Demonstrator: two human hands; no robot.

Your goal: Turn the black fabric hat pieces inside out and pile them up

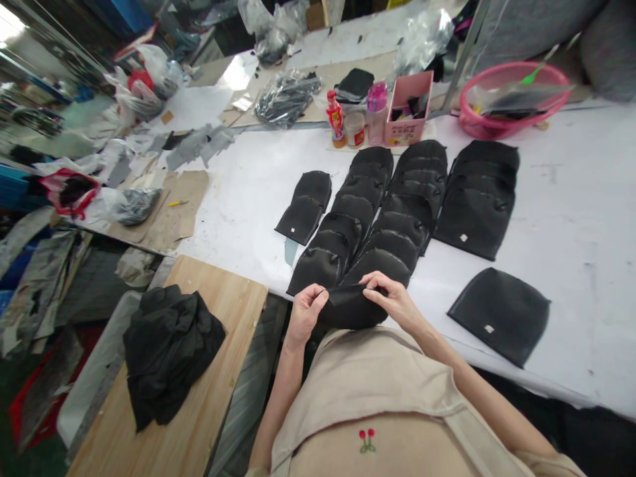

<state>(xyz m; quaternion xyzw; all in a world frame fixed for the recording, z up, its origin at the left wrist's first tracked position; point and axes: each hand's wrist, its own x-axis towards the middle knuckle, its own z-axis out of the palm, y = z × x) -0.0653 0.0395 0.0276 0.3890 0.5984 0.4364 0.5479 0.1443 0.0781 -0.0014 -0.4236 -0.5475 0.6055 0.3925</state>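
Observation:
My left hand (308,311) pinches the left corner of a black fabric piece (354,308), and my right hand (386,297) pinches its right side. The piece is stretched between them at the table's front edge, close to my apron. Just beyond it, overlapping black pieces (380,232) lie in long rows. A shorter stack (479,199) is at the right, and two overlapping pieces (304,207) lie at the left. One single black piece (501,315) with a small white tag rests flat near the front edge, right of my right hand.
On the white table (571,218) stand a red-capped bottle (336,122), a glass jar (354,129), a pink bottle (377,112), a pink box (408,126) and a pink basket (511,122). Black cloth (169,354) lies on a wooden board (223,291) at the left.

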